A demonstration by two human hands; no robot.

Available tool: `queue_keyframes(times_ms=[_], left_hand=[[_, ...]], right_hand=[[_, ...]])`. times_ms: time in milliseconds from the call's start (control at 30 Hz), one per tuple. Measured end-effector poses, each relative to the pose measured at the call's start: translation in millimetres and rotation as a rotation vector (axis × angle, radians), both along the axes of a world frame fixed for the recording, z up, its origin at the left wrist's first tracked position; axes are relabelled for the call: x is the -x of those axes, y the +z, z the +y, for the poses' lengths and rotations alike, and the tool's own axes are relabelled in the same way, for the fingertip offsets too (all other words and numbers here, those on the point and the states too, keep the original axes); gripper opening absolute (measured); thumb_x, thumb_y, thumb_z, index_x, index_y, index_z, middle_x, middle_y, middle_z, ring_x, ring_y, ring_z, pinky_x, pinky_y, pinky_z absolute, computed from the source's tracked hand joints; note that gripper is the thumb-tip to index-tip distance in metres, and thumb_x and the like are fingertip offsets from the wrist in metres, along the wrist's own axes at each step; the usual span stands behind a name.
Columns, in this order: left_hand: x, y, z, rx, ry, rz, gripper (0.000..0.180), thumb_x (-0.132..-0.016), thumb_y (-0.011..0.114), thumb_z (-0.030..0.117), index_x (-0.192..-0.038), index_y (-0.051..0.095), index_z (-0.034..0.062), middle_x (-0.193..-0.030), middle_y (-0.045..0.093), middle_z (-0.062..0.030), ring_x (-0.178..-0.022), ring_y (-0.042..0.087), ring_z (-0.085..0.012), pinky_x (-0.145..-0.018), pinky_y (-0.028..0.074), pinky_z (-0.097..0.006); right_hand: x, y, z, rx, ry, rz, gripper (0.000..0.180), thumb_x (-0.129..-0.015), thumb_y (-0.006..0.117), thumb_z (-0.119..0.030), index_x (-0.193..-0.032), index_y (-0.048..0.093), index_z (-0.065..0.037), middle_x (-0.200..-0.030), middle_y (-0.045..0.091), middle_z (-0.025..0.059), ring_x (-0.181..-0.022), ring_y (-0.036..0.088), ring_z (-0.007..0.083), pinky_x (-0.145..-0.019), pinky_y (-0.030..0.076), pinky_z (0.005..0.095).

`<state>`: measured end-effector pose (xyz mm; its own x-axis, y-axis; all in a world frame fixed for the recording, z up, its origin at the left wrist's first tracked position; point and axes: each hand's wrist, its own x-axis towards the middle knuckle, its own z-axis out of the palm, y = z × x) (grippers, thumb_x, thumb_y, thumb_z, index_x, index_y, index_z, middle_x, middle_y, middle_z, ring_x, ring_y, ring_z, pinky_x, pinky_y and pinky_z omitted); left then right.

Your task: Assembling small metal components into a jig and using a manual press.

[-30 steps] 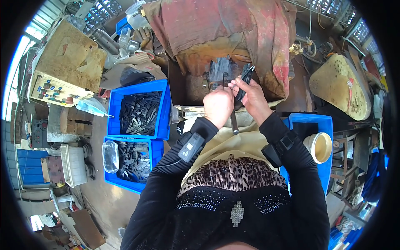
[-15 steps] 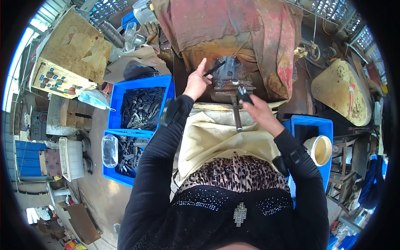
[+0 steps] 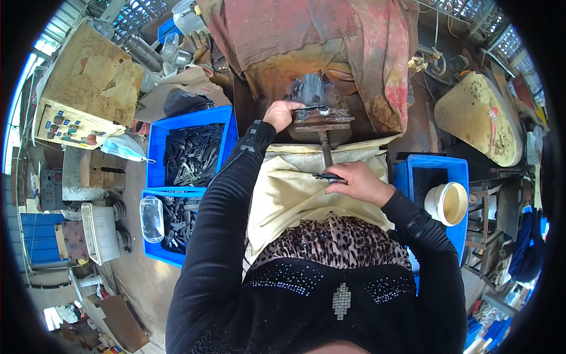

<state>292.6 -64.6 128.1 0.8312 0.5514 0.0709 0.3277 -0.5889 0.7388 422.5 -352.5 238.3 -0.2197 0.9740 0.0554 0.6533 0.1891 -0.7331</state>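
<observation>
My left hand [image 3: 279, 115] is at the rusty metal fixture [image 3: 323, 121], pinching the end of a thin dark strip [image 3: 306, 108] that lies along the fixture's far side. Water-like spray or a wet sheen shows on the grey plate [image 3: 308, 88] just beyond. A bar handle [image 3: 325, 148] sticks out from the fixture toward me. Closer in, my right hand [image 3: 361, 183] is closed around a small bunch of dark strips [image 3: 328, 176], held over the pale cloth [image 3: 289, 183] across my lap. The strips' exact kind cannot be made out.
To the left stand two blue bins [image 3: 229, 135] of dark flat pieces, with a clear plastic box [image 3: 152, 219] on the nearer one. At right, a blue crate [image 3: 460, 168] holds a cream bucket [image 3: 446, 203]. A stained red cloth [image 3: 295, 35] drapes beyond the fixture; a control box [image 3: 71, 130] stands far left.
My left hand has lowered its strip from above the plate onto the fixture. My right hand has drawn back from beside the handle toward my lap, keeping its bunch of strips.
</observation>
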Motion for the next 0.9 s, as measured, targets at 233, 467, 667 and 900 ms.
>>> queue_keyframes(times_ms=[233,467,667,900], left_hand=[[-5.1,21.0,-14.6,-0.154,-0.035,0.211,0.052,-0.076,0.051,-0.012,-0.116,0.069,0.0144,-0.110,0.067,-0.0184,-0.104,0.064,-0.0321,-0.091,0.048,-0.032],[11.4,30.5,-6.6,-0.267,-0.091,0.058,0.038,-0.081,0.056,-0.003,-0.112,0.070,0.0143,-0.102,0.068,-0.0157,-0.097,0.063,-0.0350,-0.085,0.051,-0.038],[39.0,39.6,-17.5,-0.482,0.183,-0.015,0.031,-0.083,0.058,0.000,-0.111,0.068,0.0100,-0.099,0.066,-0.0143,-0.095,0.062,-0.0347,-0.082,0.051,-0.040],[63.9,46.3,-46.7,-0.415,0.455,-0.155,0.029,-0.082,0.059,0.000,-0.109,0.068,0.0080,-0.094,0.064,-0.0143,-0.088,0.062,-0.0360,-0.077,0.052,-0.041]], right_hand=[[4.4,-8.1,-5.3,-0.161,-0.046,-0.050,0.033,-0.078,0.076,-0.022,-0.104,0.063,-0.007,-0.083,0.063,0.0111,-0.075,0.064,0.0308,-0.064,0.050,0.0372],[7.1,-8.2,-11.0,-0.278,-0.015,-0.246,0.031,-0.077,0.072,-0.019,-0.105,0.062,-0.012,-0.081,0.060,0.0061,-0.072,0.063,0.0258,-0.062,0.051,0.0353],[-3.3,22.2,16.2,-0.331,-0.083,-0.218,0.035,-0.073,0.075,-0.014,-0.105,0.063,-0.007,-0.080,0.062,0.0093,-0.071,0.063,0.0302,-0.062,0.050,0.0370],[-33.5,64.8,134.9,-0.452,-0.480,0.076,0.027,-0.085,0.072,-0.020,-0.102,0.066,0.001,-0.087,0.068,0.0101,-0.078,0.063,0.0161,-0.070,0.050,0.0306]])
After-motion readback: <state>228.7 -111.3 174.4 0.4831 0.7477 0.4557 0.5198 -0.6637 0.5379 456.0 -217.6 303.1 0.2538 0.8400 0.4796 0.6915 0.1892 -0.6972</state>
